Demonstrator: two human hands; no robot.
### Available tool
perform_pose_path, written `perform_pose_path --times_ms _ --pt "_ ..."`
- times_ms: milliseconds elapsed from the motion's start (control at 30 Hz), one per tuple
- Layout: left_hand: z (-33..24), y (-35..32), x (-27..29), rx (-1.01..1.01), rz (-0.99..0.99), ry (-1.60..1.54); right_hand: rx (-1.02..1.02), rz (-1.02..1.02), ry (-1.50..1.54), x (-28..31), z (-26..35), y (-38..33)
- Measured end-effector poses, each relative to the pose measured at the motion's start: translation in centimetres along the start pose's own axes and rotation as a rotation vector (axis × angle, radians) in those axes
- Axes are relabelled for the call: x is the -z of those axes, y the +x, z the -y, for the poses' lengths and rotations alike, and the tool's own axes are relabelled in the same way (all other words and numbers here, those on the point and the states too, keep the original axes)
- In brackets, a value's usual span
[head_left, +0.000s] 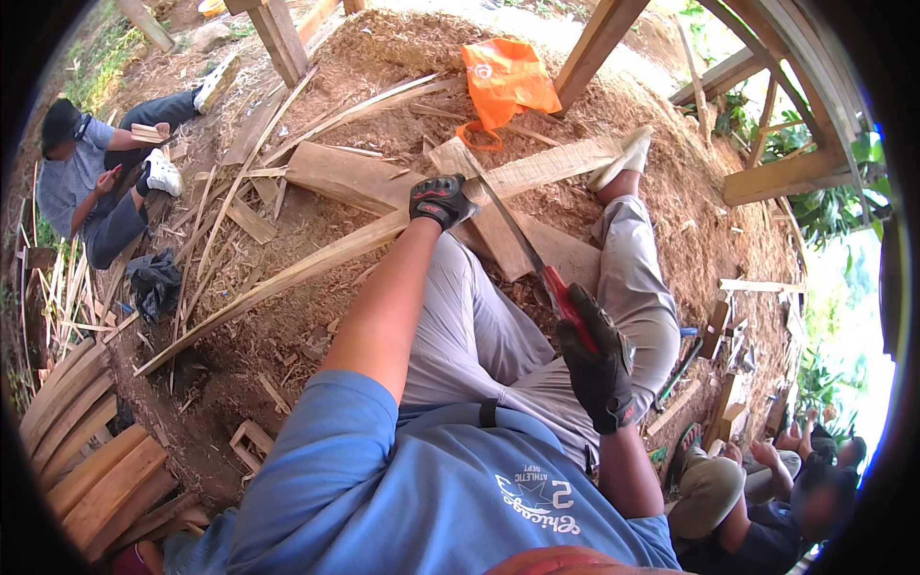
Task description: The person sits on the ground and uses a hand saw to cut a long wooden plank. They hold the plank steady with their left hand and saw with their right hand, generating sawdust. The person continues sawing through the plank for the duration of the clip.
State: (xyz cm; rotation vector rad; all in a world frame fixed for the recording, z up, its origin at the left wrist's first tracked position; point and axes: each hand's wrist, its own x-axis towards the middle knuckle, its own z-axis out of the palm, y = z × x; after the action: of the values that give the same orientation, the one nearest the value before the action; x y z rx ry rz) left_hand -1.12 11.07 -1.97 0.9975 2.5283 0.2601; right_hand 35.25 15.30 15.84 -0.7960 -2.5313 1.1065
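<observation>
The left hand [442,200], in a black glove with red marks, sits just above the middle of the frame and is clenched over the upper end of a long pale wooden strip [278,284]. That strip runs from the hand down toward the lower left, across ground covered in sawdust and shavings. The right hand [596,359], also in a black glove, is right of centre and grips the red handle of a long knife [522,241]. Its blade slants up and to the left, with the tip ending close to the left hand and the strip's held end.

Under both hands the person's legs in grey trousers stretch toward the upper right, ending in a pale shoe [623,156]. Flat boards [350,177] lie on the sawdust just beyond the left hand, and an orange plastic bag [504,80] rests near the top centre beside a slanted wooden post [592,43].

In the upper left, another person in a grey shirt [67,177] sits on the ground. A stack of cut wooden slats [91,460] fills the lower left. At the lower right edge, more people sit close together.
</observation>
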Motion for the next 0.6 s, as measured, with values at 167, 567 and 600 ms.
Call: perform_pose_path --times_ms 167,567,600 --pt "-0.1 -0.1 -0.1 0.011 -0.020 -0.016 0.005 0.005 -0.033 0.5 1.4 0.8" --pt "0.2 0.2 -0.7 -0.008 -0.071 -0.012 0.011 -0.131 -0.029 -7.6 -1.6 11.5" --pt "0.2 0.1 -1.0 -0.014 -0.077 -0.014 -0.004 -0.136 -0.022 -9.0 -2.5 12.8"
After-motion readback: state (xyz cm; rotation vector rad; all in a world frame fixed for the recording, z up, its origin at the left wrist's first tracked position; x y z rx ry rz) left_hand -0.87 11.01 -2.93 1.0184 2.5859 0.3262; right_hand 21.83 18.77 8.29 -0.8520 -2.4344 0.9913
